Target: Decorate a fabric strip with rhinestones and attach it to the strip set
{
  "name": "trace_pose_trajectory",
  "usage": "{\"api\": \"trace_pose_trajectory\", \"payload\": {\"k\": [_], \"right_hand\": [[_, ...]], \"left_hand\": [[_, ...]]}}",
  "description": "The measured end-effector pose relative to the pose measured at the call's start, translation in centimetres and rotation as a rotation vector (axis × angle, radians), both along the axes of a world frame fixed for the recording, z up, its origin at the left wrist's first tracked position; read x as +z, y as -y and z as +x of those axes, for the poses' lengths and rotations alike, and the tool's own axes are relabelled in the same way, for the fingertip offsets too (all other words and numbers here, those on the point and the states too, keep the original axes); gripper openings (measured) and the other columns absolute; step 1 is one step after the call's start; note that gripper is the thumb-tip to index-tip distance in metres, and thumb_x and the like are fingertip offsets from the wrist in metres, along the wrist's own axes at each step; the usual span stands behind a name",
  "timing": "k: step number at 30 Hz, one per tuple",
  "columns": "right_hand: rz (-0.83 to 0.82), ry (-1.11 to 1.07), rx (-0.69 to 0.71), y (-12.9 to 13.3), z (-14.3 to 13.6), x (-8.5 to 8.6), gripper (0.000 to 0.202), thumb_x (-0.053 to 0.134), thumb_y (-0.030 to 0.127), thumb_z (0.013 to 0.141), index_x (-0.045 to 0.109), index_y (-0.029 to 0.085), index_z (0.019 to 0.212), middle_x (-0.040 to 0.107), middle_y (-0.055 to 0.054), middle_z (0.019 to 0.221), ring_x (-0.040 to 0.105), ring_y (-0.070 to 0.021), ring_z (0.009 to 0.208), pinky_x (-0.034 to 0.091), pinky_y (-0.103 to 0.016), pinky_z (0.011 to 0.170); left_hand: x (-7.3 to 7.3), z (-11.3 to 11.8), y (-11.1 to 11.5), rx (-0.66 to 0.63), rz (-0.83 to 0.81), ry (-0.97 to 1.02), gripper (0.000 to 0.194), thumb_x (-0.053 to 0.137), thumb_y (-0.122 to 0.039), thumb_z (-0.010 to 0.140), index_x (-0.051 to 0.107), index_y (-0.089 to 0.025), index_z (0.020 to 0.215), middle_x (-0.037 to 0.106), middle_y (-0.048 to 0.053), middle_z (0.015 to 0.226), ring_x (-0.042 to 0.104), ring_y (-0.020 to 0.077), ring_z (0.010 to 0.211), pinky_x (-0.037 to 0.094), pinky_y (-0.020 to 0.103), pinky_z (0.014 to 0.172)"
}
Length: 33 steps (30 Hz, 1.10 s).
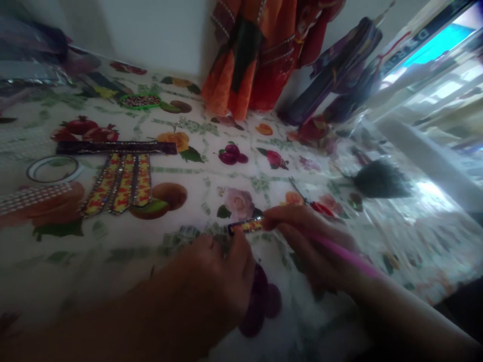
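Note:
My left hand [222, 271] pinches a small strip [247, 225] with a yellow and red pattern, a dark edge and shiny stones. It is held low over the tablecloth. My right hand [320, 241] has its fingertips at the strip's right end, with a thin pink pen-like stick [347, 255] lodged in its grip. The stick's tip is hidden by the fingers. To the left, three similar patterned strips [124, 186] with stone edging hang down from a dark band [116, 147], all lying flat.
The table bears a fruit-and-flower cloth [204, 196]. A green dish [158, 104] of small beads sits at the back left. A white ring [53, 180], like a tape roll, lies by rows of white beads [37, 196]. Orange and red fabric [271, 75] stands at the wall. A dark bundle [383, 178] lies right.

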State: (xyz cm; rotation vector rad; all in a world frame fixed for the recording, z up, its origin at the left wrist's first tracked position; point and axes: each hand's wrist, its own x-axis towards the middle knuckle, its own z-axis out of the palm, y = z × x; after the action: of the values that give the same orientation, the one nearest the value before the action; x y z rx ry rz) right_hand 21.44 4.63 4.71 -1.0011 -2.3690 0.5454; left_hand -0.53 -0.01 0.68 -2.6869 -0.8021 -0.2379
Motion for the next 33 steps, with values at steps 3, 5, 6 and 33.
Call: {"api": "trace_pose_trajectory", "payload": {"k": [3,5,6,33], "right_hand": [[0.019,0.039,-0.013,0.0,0.2,-0.7,0.030,0.053,0.010,0.094,0.061,0.025,0.119,0.073,-0.004,0.100,0.071,-0.0165,0.086,0.058,-0.027,0.076],[0.006,0.073,0.000,0.0,0.2,-1.0,0.031,0.054,0.009,0.094,0.060,0.025,0.119,0.072,-0.004,0.105,0.070,-0.0168,0.089,0.059,-0.028,0.078],[0.007,0.081,0.010,0.0,0.2,-1.1,0.031,0.054,0.009,0.093,0.060,0.025,0.119,0.071,-0.004,0.106,0.070,-0.0171,0.090,0.058,-0.029,0.079],[-0.101,-0.009,0.041,-2.1,0.2,-3.2,0.022,0.060,0.005,0.083,0.059,0.015,0.102,0.063,-0.003,0.091,0.058,-0.0147,0.081,0.046,-0.027,0.073]], "left_hand": [[0.1,0.1,0.0,-0.003,0.004,0.000,0.036,0.055,-0.023,0.088,0.064,-0.005,0.118,0.065,0.025,0.122,0.062,0.0211,0.060,0.041,0.034,0.047],[0.1,0.1,0.0,-0.009,0.000,0.001,0.036,0.055,-0.022,0.088,0.065,-0.005,0.117,0.065,0.027,0.121,0.063,0.0232,0.061,0.042,0.035,0.048],[0.2,0.1,0.0,-0.014,-0.004,0.005,0.035,0.055,-0.021,0.087,0.066,-0.004,0.116,0.066,0.027,0.120,0.063,0.0237,0.061,0.043,0.035,0.049],[1.0,-0.1,-1.1,-0.053,-0.045,0.254,0.031,0.055,-0.025,0.095,0.067,-0.004,0.115,0.070,0.021,0.116,0.072,0.0278,0.073,0.059,0.043,0.057]]}}
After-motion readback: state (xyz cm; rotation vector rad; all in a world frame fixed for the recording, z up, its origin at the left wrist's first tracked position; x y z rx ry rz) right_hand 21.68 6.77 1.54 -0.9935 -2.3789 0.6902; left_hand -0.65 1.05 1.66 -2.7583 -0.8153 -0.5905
